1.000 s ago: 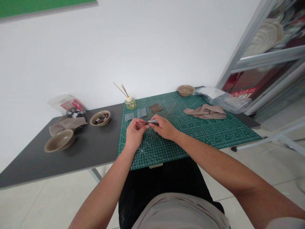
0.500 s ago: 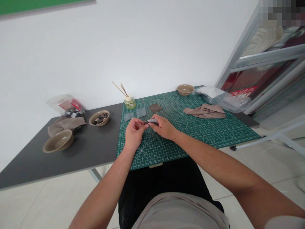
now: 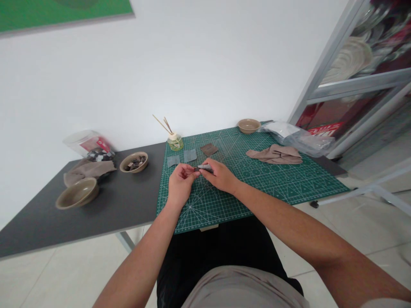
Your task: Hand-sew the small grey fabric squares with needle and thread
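Note:
My left hand [image 3: 180,184] and my right hand [image 3: 220,175] meet above the green cutting mat [image 3: 276,182]. My left fingers pinch a small dark piece [image 3: 195,169]. My right fingers are closed on a folded grey strip [image 3: 205,166] that touches the piece. On the mat just behind the hands lie two grey squares [image 3: 182,158] and a brown square [image 3: 209,149].
A reed diffuser bottle [image 3: 175,141] stands at the mat's back left corner. On the dark table [image 3: 122,205] at the left are a bowl of small pieces [image 3: 135,162], an empty bowl [image 3: 77,193], a cloth and a tipped plastic jar [image 3: 86,144]. Another bowl [image 3: 248,125], cloth [image 3: 276,154] and plastic bag [image 3: 295,134] are at back right.
Both hands have stayed together over the mat with only small finger movements. The camera has tilted slightly, so the scene sits a little lower in the picture.

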A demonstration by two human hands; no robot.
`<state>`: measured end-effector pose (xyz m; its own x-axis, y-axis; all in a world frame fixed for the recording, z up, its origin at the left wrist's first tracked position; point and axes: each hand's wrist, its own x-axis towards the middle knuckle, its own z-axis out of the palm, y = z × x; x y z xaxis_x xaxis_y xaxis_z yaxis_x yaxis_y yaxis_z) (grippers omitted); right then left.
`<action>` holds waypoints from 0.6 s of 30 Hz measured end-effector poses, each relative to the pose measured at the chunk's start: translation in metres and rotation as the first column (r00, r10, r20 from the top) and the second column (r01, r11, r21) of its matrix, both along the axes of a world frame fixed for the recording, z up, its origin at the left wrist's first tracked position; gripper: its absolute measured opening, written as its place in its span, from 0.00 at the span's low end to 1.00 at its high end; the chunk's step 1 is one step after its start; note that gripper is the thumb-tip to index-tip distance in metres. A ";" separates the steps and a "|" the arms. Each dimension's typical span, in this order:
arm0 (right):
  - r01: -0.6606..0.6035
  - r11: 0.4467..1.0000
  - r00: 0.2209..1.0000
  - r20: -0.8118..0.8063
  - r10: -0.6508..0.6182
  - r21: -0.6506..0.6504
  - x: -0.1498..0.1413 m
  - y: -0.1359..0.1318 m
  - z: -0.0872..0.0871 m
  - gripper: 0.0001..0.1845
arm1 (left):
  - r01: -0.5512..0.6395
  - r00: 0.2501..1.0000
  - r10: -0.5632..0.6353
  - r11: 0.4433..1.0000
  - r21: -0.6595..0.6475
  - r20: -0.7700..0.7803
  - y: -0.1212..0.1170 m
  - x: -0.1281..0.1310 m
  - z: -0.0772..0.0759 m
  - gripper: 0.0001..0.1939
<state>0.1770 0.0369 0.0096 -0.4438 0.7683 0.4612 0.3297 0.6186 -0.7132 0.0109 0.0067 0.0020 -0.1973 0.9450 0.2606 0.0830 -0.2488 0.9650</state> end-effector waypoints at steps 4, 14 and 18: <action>-0.014 1.000 1.000 0.004 0.014 -0.004 0.000 0.000 -0.001 0.06 | -0.008 1.000 0.007 1.000 -0.017 -0.023 -0.001 0.000 0.001 0.11; -0.021 0.999 1.000 0.010 0.022 -0.038 0.000 0.000 -0.001 0.06 | -0.016 0.998 0.013 0.999 -0.042 -0.056 -0.001 0.000 0.002 0.10; -0.025 0.999 1.000 -0.003 0.025 -0.043 0.001 0.001 -0.001 0.07 | -0.015 0.998 0.013 0.999 -0.039 -0.064 -0.002 -0.001 0.001 0.10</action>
